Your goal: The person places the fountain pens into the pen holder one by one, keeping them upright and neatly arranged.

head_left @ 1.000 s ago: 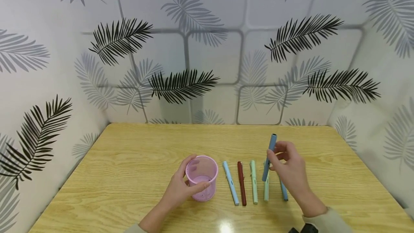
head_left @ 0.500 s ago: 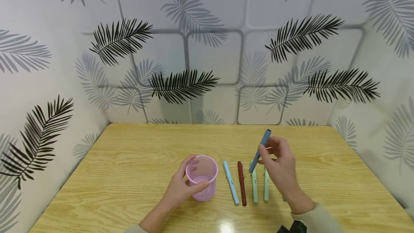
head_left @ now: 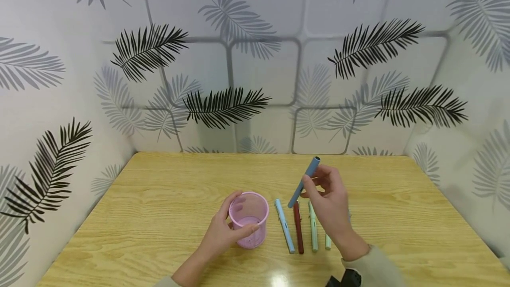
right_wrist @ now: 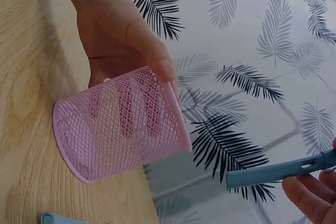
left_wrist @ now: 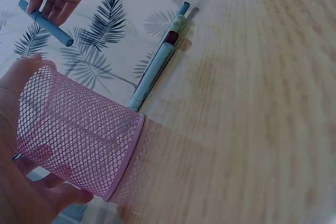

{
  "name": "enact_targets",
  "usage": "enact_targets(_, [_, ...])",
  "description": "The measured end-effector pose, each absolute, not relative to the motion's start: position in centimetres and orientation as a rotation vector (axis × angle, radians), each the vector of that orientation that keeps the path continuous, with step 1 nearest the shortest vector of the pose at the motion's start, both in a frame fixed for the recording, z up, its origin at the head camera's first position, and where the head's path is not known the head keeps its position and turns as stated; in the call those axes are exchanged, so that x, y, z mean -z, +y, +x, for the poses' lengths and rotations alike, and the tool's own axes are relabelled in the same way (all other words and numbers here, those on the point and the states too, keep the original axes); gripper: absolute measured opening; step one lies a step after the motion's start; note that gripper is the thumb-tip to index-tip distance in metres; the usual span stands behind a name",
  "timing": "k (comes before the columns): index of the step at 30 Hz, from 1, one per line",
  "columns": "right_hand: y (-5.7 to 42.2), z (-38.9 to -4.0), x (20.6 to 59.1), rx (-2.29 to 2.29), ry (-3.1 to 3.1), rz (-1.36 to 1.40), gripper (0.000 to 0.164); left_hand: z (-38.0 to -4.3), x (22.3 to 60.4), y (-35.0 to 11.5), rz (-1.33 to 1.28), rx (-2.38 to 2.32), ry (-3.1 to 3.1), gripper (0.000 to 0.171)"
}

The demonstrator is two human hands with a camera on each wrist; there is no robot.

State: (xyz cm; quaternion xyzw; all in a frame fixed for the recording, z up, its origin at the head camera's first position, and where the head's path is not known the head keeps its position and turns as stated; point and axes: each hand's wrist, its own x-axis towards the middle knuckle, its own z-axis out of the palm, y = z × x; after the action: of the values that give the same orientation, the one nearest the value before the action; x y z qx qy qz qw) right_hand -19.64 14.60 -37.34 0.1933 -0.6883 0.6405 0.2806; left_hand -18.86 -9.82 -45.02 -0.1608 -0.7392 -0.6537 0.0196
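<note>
My left hand [head_left: 221, 234] grips the side of a pink mesh pen cup [head_left: 256, 239], which stands upright on the table with its mouth up. In the left wrist view the cup's mesh wall [left_wrist: 84, 135] lies between thumb and fingers. A blue pen [head_left: 296, 195] is pinched between thumb and fingers of my right hand [head_left: 328, 203], tilted and raised above the table, right of the cup and apart from it. Below it lie a light blue pen [head_left: 284, 226], a dark red pen [head_left: 298, 231] and a green pen [head_left: 313, 231]. My right hand partly covers another green pen [head_left: 328, 242].
The wooden table [head_left: 159, 198] reaches back to a wall [head_left: 263, 127] with a leaf pattern, and similar walls stand at both sides. A bit of another blue pen [head_left: 349, 215] shows behind the right hand.
My right hand has moved left with the blue pen, from over the rightmost pens to above the dark red one, and the pen tilts more. The left hand and cup stay put.
</note>
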Motion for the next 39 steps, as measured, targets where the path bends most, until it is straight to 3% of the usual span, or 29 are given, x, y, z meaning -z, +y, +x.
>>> enact_targets(22, [10.1,-20.0,37.2,-1.797,-1.798,0.639,0.027,-19.0,45.1,-9.9,-0.486,2.021,-2.308,0.08])
enact_targets(30, [9.5,-19.9,38.5,-1.803,-1.893,0.583,0.026,-18.9,45.3,-10.0,-0.484,2.014,-2.331,0.081])
enact_targets(39, [9.0,-18.0,37.1,-1.838,-2.03,0.507,0.027,-18.5,44.5,-10.0,-0.488,2.044,-2.331,0.081])
